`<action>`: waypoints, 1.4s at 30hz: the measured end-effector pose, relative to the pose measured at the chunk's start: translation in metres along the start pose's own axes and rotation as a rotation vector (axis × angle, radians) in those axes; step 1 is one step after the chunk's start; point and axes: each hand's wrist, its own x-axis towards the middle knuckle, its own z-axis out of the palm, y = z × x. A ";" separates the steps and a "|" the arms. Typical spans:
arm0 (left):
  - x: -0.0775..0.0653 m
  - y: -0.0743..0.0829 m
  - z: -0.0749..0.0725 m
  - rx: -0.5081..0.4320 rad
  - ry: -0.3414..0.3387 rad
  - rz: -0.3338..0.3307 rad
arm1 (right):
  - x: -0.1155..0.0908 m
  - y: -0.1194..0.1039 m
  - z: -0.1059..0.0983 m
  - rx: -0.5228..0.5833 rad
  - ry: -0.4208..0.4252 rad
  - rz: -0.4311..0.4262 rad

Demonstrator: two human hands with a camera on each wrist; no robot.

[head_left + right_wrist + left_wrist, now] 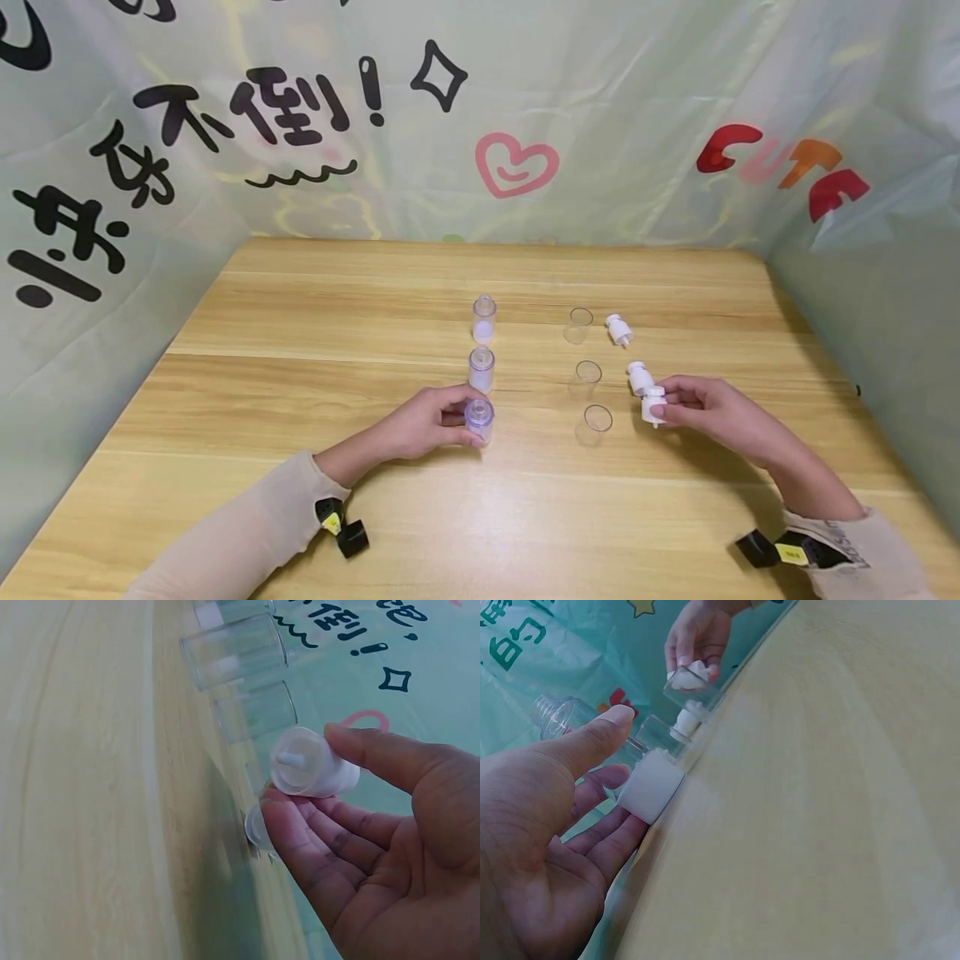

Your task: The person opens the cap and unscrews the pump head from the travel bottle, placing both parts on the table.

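Observation:
My left hand (423, 423) holds the nearest of three small clear bottles (479, 414) between thumb and fingers. That bottle stands upright on the table, with a threaded open neck and a white base (652, 787). Behind it in a row are the middle bottle (482, 372) and the far bottle (484, 320). At the right, my right hand (712, 408) pinches a white pump head (653, 406) between thumb and fingertips. A short stem (291, 759) sticks out of its underside. Another white pump head (639, 379) lies just behind the held one.
Three clear caps, a near cap (597, 419), a middle cap (588, 373) and a far cap (581, 318), stand in a row between the hands. A third pump head (619, 330) lies beside the far cap. Printed curtains (600, 108) enclose the wooden table (525, 533).

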 end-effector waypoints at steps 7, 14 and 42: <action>0.000 0.000 0.000 -0.004 0.001 0.006 | -0.001 0.006 -0.003 0.004 -0.051 0.003; 0.000 0.000 0.000 -0.010 0.004 0.013 | 0.001 0.010 -0.003 0.008 -0.079 0.043; 0.000 -0.001 0.000 0.007 -0.004 0.045 | 0.002 0.012 0.000 -0.064 -0.109 0.090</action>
